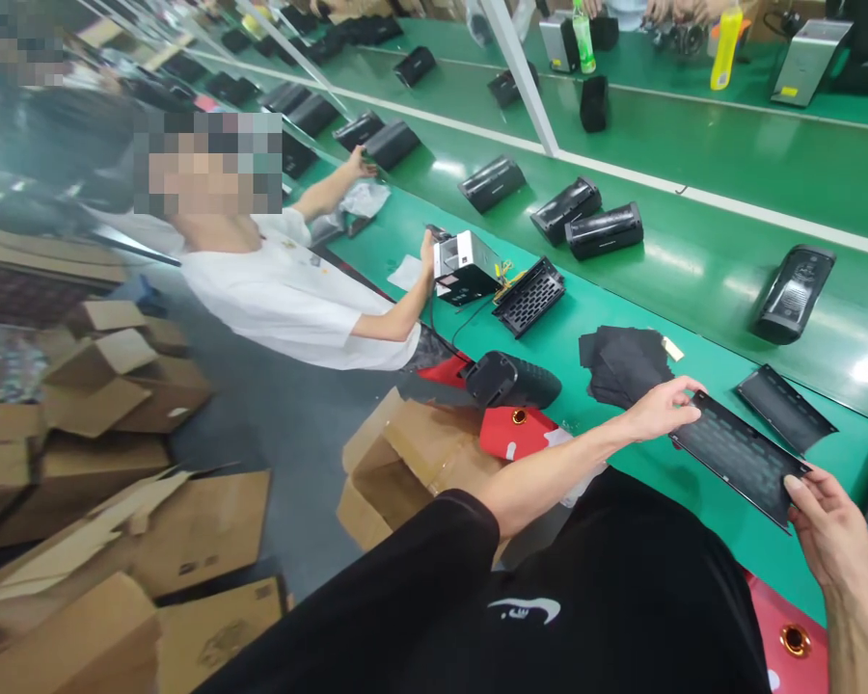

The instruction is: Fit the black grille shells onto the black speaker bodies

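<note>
A flat black perforated grille panel (738,455) is held just above the green conveyor table (694,260), one of my hands at each end. My left hand (662,408) pinches its left end with fingers closed on the edge. My right hand (828,525) grips the right corner, thumb on top. A stack of black fabric sheets (622,364) lies just beyond my left hand. A second black panel (782,407) lies flat on the table behind the one I hold.
A co-worker in a white shirt (289,294) sits to the left, holding a silver box unit (464,265). Black speaker housings (604,229) lie along the belt. A black grille (529,295) rests near the co-worker. Cardboard boxes (116,386) cover the floor. Red stools (515,431) stand by the table.
</note>
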Action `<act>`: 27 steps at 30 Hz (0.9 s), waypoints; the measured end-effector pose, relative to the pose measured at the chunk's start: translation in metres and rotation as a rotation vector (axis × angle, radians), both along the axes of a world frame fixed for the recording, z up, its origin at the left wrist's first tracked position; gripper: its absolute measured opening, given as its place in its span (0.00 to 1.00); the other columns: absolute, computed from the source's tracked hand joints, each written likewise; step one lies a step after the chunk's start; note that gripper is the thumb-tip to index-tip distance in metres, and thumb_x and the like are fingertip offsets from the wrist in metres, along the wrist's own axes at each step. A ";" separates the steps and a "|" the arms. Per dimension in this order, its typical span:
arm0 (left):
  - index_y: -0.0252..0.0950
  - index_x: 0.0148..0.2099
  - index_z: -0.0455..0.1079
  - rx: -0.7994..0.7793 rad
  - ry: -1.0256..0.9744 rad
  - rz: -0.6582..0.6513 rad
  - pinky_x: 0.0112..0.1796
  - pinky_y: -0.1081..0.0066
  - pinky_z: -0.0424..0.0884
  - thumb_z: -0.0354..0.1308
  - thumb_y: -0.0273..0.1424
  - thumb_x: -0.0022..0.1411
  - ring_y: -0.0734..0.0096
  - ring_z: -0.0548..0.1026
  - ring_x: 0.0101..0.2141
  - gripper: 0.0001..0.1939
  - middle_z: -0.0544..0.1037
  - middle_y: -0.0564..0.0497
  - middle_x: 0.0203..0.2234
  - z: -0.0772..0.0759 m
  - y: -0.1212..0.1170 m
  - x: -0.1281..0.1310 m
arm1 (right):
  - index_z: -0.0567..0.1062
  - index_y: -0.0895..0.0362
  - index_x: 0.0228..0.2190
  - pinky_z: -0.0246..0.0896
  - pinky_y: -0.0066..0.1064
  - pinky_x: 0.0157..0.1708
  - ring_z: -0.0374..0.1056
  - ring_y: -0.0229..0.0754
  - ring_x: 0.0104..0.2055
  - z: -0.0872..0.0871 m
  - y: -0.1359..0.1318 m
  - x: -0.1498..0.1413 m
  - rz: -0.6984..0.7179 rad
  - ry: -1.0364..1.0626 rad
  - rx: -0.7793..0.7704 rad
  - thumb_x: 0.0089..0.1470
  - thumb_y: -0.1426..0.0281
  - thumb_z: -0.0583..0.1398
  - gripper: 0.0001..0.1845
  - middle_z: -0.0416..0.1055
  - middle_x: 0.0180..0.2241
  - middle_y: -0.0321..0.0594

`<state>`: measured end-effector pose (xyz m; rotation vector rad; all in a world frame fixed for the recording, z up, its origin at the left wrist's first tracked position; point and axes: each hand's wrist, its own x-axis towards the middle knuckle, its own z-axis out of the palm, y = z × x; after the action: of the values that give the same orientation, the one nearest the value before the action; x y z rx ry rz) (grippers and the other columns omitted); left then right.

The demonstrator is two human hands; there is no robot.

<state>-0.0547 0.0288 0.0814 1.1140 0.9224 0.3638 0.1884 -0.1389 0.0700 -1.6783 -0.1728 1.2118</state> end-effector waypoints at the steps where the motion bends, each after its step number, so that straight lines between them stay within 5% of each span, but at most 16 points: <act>1: 0.33 0.59 0.69 -0.012 -0.026 -0.007 0.28 0.76 0.57 0.62 0.31 0.62 0.81 0.62 0.24 0.24 0.69 0.59 0.29 0.009 0.000 -0.001 | 0.76 0.53 0.36 0.59 0.23 0.21 0.62 0.32 0.23 0.007 0.001 -0.001 -0.023 0.008 0.007 0.29 0.55 0.83 0.35 0.70 0.27 0.28; 5: 0.35 0.61 0.68 -0.041 -0.093 -0.014 0.30 0.75 0.58 0.65 0.31 0.60 0.81 0.63 0.25 0.26 0.70 0.58 0.31 0.034 -0.002 -0.005 | 0.77 0.53 0.35 0.63 0.22 0.25 0.67 0.33 0.27 0.031 0.002 -0.006 -0.087 0.032 0.029 0.28 0.56 0.83 0.34 0.75 0.30 0.31; 10: 0.34 0.59 0.70 0.005 -0.116 0.012 0.32 0.75 0.58 0.62 0.31 0.63 0.81 0.60 0.26 0.22 0.68 0.58 0.30 0.047 -0.006 -0.003 | 0.77 0.53 0.34 0.68 0.23 0.32 0.71 0.35 0.33 0.044 -0.001 -0.009 -0.119 0.038 0.056 0.30 0.56 0.83 0.32 0.77 0.33 0.32; 27: 0.34 0.61 0.71 0.069 -0.056 -0.013 0.30 0.77 0.58 0.63 0.32 0.64 0.82 0.58 0.26 0.24 0.65 0.58 0.30 0.038 -0.011 0.002 | 0.79 0.54 0.36 0.65 0.21 0.27 0.66 0.32 0.27 0.031 -0.010 -0.003 -0.143 0.008 0.010 0.34 0.57 0.82 0.30 0.74 0.30 0.30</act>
<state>-0.0532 0.0173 0.1197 1.1667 0.8588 0.4165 0.1852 -0.1487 0.1013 -1.6476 -0.0529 1.1087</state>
